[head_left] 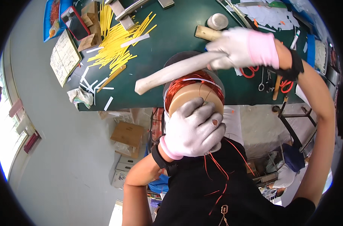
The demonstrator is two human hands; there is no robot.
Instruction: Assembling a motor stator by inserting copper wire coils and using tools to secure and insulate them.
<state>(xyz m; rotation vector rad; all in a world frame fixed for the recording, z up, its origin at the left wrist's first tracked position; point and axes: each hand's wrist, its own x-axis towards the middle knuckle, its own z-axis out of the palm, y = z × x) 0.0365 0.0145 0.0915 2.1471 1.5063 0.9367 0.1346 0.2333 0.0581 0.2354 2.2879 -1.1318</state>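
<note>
My left hand [194, 130], in a white glove with a pink cuff, lies with curled fingers over the front of a beige round block [196, 91]. Around that block runs a ring of red-brown copper windings [174, 90], set in a grey cylindrical housing. Loose copper wire ends [221, 169] hang below the left hand. My right hand [231, 49], gloved the same way, is closed round one end of a worn off-white paddle-like stick [175, 73]. The stick slants across above the windings; whether it touches them I cannot tell. The left fingertips are partly hidden.
On the green table [164, 41] lie yellow strips [120, 41], a notebook [66, 56], a phone [75, 23] and wooden blocks [89, 19]. To the right are a wooden cylinder [207, 33], a white round piece [217, 21] and red-handled scissors [286, 86]. Cardboard boxes [127, 133] stand below.
</note>
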